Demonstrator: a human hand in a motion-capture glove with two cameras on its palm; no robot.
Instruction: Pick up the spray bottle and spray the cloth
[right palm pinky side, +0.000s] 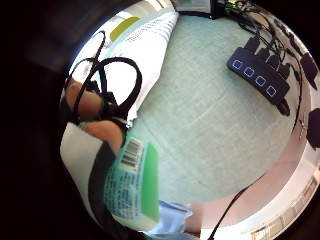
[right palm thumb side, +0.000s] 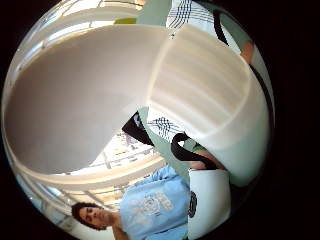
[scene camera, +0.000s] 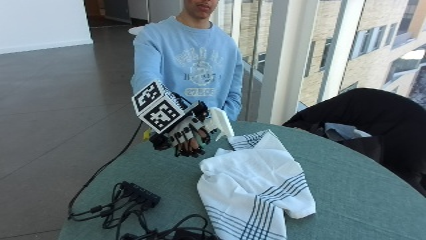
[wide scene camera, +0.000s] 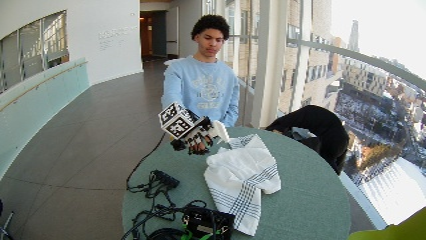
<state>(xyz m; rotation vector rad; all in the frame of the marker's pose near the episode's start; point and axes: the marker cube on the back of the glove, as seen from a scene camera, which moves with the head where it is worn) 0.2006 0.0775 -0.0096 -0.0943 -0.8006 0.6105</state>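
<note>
On the left of the table (scene camera: 346, 200) lies a black power strip (scene camera: 138, 192) with its cables (scene camera: 106, 212), well apart from the work. Above the table's near-left part the gloved right hand (scene camera: 186, 134) is raised with its fingers curled round the bottle (scene camera: 219, 122), which is lifted clear of the table; its white spray head juts toward the cloth (scene camera: 256, 187), probably so the nozzle faces it. The cloth, white with dark stripes, lies crumpled in the middle of the table, just beside and below the hand, and looks ready to be sprayed. On the right a dark jacket (scene camera: 359, 117) hangs over a chair. The bottle's body is almost wholly hidden behind the glove in the outside view; only the little-finger palm view shows its green label and barcode (right palm pinky side: 131, 152). I cannot tell whether a finger sits on the trigger, nor whether any spray is coming out.
</note>
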